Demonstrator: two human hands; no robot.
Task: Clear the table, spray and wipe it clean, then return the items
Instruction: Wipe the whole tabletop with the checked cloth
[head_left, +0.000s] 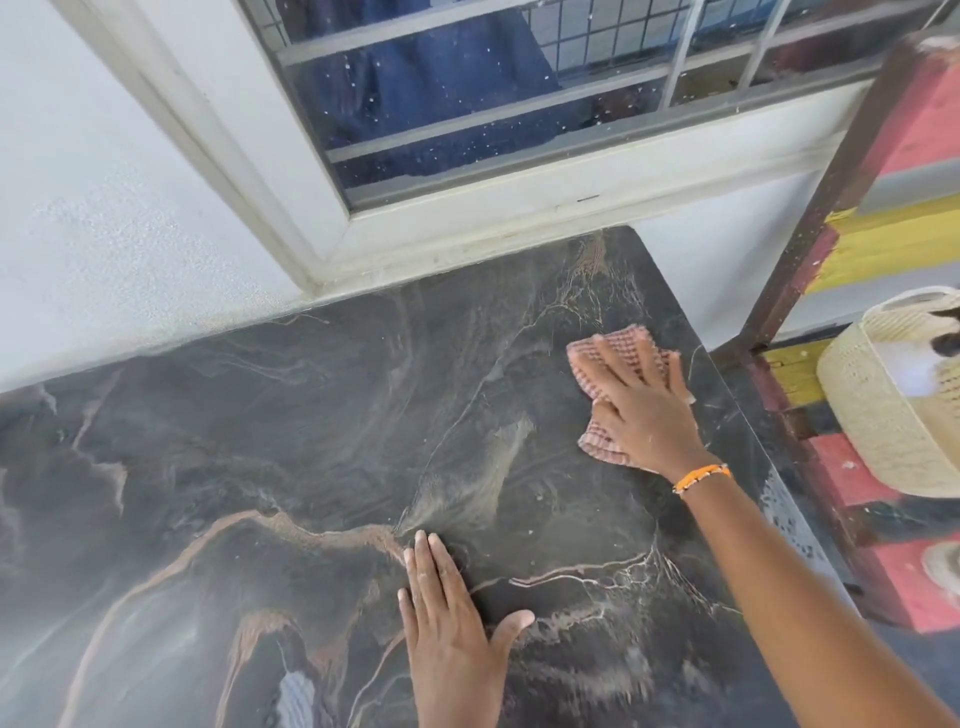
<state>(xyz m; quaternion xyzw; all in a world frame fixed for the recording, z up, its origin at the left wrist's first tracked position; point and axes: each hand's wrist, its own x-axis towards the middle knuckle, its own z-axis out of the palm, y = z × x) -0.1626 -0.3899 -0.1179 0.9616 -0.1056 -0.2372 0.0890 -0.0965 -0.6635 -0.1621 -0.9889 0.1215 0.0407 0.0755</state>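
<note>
While the left hand (449, 634) lies flat on the dark marble-patterned table (260, 441) near its front edge, fingers straight and together, thumb spread, holding nothing, the right hand (641, 405) presses a pink checked cloth (602, 447) against the tabletop near the far right corner, fingers extended and splayed over the fabric rather than curled round it. An orange bracelet (701, 477) sits on the right wrist. Beyond the table's right edge stands a rusted, painted metal rack (810, 208) carrying a cream woven basket (883, 405), apart from the table; a barred window (467, 93) is set in the wall behind.
</note>
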